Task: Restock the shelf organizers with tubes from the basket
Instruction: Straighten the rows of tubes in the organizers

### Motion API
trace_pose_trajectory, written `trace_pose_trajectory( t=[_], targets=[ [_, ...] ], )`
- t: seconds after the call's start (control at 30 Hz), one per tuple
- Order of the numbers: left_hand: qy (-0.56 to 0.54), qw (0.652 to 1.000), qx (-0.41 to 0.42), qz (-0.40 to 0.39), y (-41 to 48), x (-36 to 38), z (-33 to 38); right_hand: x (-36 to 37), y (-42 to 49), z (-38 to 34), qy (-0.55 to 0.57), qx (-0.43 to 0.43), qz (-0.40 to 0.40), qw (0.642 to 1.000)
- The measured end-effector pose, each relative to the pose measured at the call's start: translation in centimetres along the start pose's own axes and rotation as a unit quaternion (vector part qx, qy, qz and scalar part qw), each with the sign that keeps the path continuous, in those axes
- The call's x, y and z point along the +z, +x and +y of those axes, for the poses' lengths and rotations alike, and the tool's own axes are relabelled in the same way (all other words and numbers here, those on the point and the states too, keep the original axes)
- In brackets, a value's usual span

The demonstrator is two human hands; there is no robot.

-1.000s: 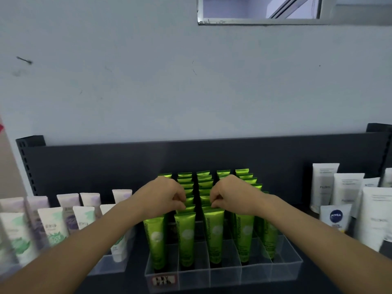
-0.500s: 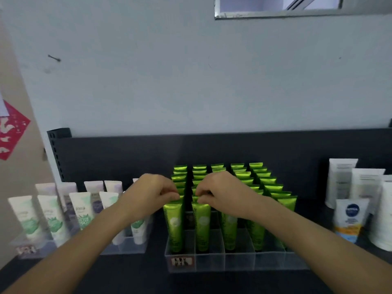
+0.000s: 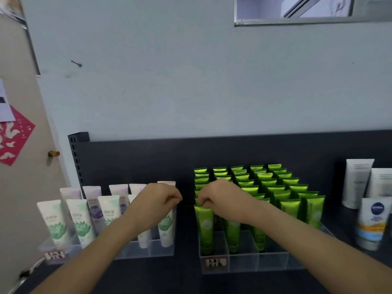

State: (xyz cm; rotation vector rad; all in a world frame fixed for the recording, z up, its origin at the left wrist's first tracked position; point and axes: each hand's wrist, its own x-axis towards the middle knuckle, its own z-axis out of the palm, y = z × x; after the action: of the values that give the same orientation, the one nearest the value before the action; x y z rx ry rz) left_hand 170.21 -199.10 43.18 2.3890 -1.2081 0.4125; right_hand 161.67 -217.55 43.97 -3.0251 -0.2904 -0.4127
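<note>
A clear organizer point(image 3: 273, 262) on the dark shelf holds several rows of upright green tubes point(image 3: 282, 183). My right hand point(image 3: 220, 198) hovers over its front left corner, its curled fingers pinching the top of the front-left green tube point(image 3: 204, 228). My left hand point(image 3: 157, 200) is curled just left of that organizer, above the right end of a second clear organizer point(image 3: 146, 249) with white and lilac tubes point(image 3: 54, 221). I see nothing between its fingers. No basket is in view.
White tubes point(image 3: 356, 185) and a Nivea tube point(image 3: 371, 223) stand loose on the shelf at the right. The black back panel point(image 3: 148, 158) rises behind the organizers. A beige door with a red paper cutout point(image 3: 12, 139) borders the left.
My view has swung left. Both hands have shifted left along the green organizer: the left hand has come off the green tubes, and the right hand now sits at the front-left column.
</note>
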Motion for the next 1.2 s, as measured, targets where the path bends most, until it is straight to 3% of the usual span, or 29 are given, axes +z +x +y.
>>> trace_pose_trajectory(
  t=[0.53, 0.77, 1.2],
  targets=[
    [-0.026, 1.000, 0.014, 0.006, -0.1, -1.7, -3.0, -2.0, 0.5, -2.0, -0.012, 0.062, -0.061, 0.996],
    [-0.030, 0.999, 0.013, 0.018, 1.2, -1.2, -4.4, -3.9, 5.0, 1.7, 0.006, 0.103, 0.031, 0.994],
    [-0.023, 0.999, -0.019, 0.013, 5.6, -1.1, -7.3, 1.2, 13.1, 7.5, -0.027, 0.145, -0.058, 0.987]
  ],
)
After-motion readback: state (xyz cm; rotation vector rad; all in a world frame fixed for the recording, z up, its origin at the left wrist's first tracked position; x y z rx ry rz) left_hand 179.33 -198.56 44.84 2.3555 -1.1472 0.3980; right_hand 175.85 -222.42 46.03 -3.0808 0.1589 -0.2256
